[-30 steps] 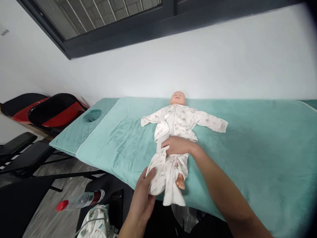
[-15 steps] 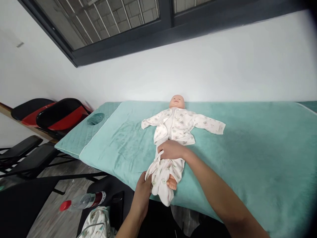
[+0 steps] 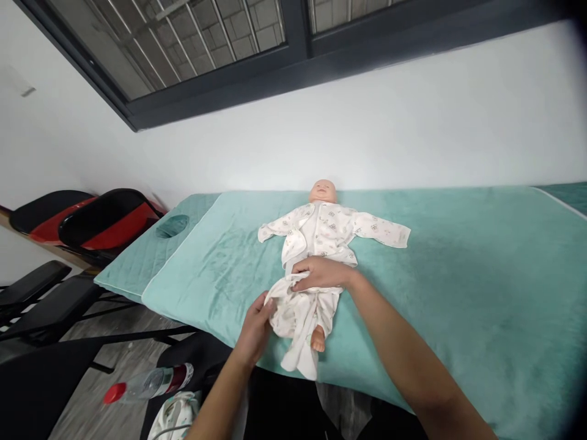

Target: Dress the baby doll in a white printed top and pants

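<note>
A baby doll (image 3: pixel 323 191) lies on its back on the green covered bed, head toward the wall. It wears a white printed jacket (image 3: pixel 332 229) with the sleeves spread out. White printed baby pants (image 3: pixel 293 315) are bunched around its legs, and one bare foot (image 3: pixel 318 339) shows below them. My left hand (image 3: pixel 257 327) pinches the left edge of the pants. My right hand (image 3: pixel 318 273) lies across the doll's waist, its fingers gripping the waistband. The doll's other foot is hidden by cloth.
The green bed (image 3: pixel 458 293) runs along a white wall under a barred window (image 3: pixel 192 36). At its left end is a round hole (image 3: pixel 172 227). Black and red folding chairs (image 3: pixel 110 220) stand at left. A bottle with a red cap (image 3: pixel 149 384) lies on a black seat beside some printed cloth (image 3: pixel 174 415).
My left hand has moved up along the pants, and their left side is drawn higher and spread wider. My right hand has stayed at the waist, its fingers now on the waistband.
</note>
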The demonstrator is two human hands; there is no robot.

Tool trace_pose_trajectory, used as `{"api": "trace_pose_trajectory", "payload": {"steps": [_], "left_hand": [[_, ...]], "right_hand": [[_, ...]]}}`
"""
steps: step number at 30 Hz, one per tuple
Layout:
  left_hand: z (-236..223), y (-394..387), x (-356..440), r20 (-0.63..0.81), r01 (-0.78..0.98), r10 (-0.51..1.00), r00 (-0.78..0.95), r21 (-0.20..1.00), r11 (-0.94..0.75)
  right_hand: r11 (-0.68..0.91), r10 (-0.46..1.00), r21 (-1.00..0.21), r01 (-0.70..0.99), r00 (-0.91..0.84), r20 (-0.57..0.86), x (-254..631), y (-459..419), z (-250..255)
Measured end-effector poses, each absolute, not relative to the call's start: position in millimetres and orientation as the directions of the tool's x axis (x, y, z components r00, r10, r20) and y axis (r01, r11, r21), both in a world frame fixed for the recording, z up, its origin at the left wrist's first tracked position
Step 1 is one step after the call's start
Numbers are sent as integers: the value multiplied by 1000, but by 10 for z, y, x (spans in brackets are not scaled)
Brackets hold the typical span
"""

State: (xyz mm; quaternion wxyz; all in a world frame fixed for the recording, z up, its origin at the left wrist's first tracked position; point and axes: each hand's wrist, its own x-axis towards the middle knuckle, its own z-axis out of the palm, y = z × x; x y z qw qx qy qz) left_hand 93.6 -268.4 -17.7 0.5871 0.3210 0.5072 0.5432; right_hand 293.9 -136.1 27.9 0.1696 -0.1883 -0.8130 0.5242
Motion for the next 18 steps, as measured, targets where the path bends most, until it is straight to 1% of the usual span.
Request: {"api": "trace_pose_trajectory", "payload": {"steps": [2,4,8,10,12,14,15,17,18], "left_hand": [[-151,-2458,810,-189,-278,980,-68,947,163],[-89,-2205,759,-153,-214,986,-72,967,135],[31,-1709,844,-105,-59,981,-164,994,97],[34,-1509,908,-32,83,982,-188,995,49],[-4,-1364,950,108,294,984,-141,954,-62],[-58,-1280,973,266,502,963,-40,839,-210],[-81,-1257,981,327,579,945,7,769,-270],[-98,-1240,999,388,683,919,68,654,-327],[-92,-1239,1008,393,713,916,82,619,-330]], "right_hand": [[354,494,-927,120,-866,76,2979,-1354,301],[331,525,-937,114,-847,82,3014,-1342,315],[299,562,-952,67,-818,119,3084,-1305,319],[296,604,-954,46,-783,150,3115,-1297,319],[320,675,-946,60,-715,183,3132,-1308,323],[395,771,-906,152,-591,237,3119,-1335,321],[442,820,-864,240,-499,281,3099,-1350,314],[494,869,-723,482,-292,399,3038,-1373,283],[475,868,-638,606,-203,454,3004,-1378,259]]}}
